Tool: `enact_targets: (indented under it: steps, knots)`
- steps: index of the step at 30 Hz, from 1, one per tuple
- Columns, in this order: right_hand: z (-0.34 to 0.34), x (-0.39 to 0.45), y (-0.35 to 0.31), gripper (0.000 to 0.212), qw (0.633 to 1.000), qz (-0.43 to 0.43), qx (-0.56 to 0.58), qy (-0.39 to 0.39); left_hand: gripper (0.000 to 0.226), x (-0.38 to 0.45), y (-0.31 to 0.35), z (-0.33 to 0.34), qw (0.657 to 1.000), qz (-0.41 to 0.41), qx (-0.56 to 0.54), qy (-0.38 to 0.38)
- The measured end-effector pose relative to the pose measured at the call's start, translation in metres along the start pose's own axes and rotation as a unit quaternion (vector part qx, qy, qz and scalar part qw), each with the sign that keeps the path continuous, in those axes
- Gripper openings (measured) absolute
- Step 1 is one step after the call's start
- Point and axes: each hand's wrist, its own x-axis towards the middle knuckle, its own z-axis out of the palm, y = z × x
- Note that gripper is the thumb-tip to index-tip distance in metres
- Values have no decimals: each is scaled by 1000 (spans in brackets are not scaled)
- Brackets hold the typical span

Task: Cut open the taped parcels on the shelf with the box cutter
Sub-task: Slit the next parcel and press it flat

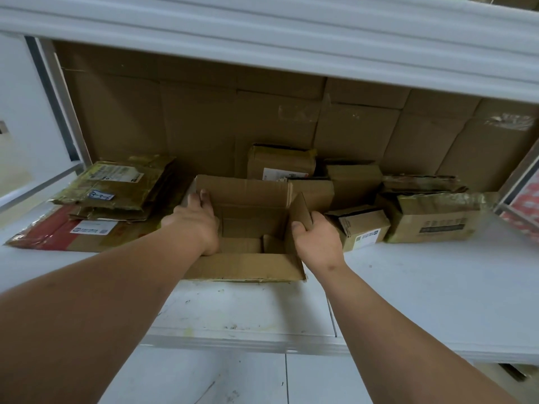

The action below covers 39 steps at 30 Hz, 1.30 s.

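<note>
An opened brown cardboard box point(248, 199) sits mid-shelf with its flaps spread and its inside showing. My left hand point(197, 223) grips its left wall, thumb inside the box and fingers over the outer side. My right hand point(316, 234) holds the upright right flap, fingers curled round its edge. Taped parcels lie behind and beside it: one with a white label point(280, 163) at the back, a small one point(364, 225) just right of my right hand, a larger one point(437, 220) farther right. No box cutter is in sight.
A stack of flattened taped parcels point(116, 185) lies on a red-and-brown flat carton point(55, 234) at the left. Cardboard sheets point(204, 118) line the back. The white shelf board point(423, 287) runs across the front; an upper shelf edge point(262, 39) hangs overhead.
</note>
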Motion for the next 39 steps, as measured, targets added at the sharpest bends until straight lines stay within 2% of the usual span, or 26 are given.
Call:
enact_targets:
  steps: [4, 7, 9, 10, 12, 14, 15, 16, 19, 20, 22, 24, 26, 28, 30, 32, 34, 36, 39]
  knots:
    - [0, 0, 7, 29, 999, 24, 40, 2, 106, 5, -9, -4, 998, 12, -68, -13]
    - [0, 2, 14, 15, 990, 68, 127, 6, 75, 7, -16, -11, 989, 43, -140, -11]
    - [2, 1, 16, 17, 978, 97, 185, 10, 58, 6, -22, -15, 976, 46, -212, 11]
    - [4, 1, 17, 20, 971, 112, 211, 12, 53, 6, -27, -16, 963, 40, -265, 22]
    - [8, 0, 18, 28, 957, 136, 254, 8, 46, 3, -38, -15, 909, 9, -415, 22]
    - [12, -1, 19, 23, 943, 147, 299, -21, 41, -1, -49, -12, 849, -24, -528, 6]
    - [13, -3, 19, 21, 935, 153, 315, -43, 41, -3, -54, -9, 830, -33, -557, 0]
    - [14, -6, 19, 26, 928, 163, 330, -63, 42, -4, -57, -6, 817, -38, -576, -3]
    - [13, -7, 25, 57, 898, 200, 380, -97, 50, -10, -63, 3, 777, -60, -627, -5]
    - [13, -8, 27, 60, 888, 212, 394, -106, 54, -12, -64, 6, 759, -70, -647, -20]
    - [10, -11, 32, 44, 873, 220, 414, -134, 61, -16, -66, 13, 729, -90, -674, -76]
    - [5, -14, 35, 24, 853, 209, 450, -163, 61, -19, -65, 19, 719, -94, -677, -127]
    - [1, -16, 40, 31, 831, 197, 486, -187, 57, -21, -65, 20, 709, -81, -686, -145]
    - [-2, -17, 41, 54, 843, 174, 461, -215, 57, -21, -67, 18, 660, -68, -733, -152]
    - [-5, -20, 37, 59, 884, 139, 385, -226, 55, -21, -68, 14, 616, -47, -771, -156]
    - [-6, -19, 35, 46, 901, 124, 360, -206, 45, -23, -68, 8, 612, -9, -776, -156]
    - [-8, -17, 34, 32, 902, 131, 379, -161, 39, -23, -68, 4, 620, 9, -772, -141]
    - [-12, -12, 31, 26, 906, 151, 381, -105, 31, -22, -66, -1, 656, 17, -747, -106]
    - [-16, -6, 25, 33, 918, 183, 348, -47, 28, -20, -60, -5, 731, 13, -681, -47]
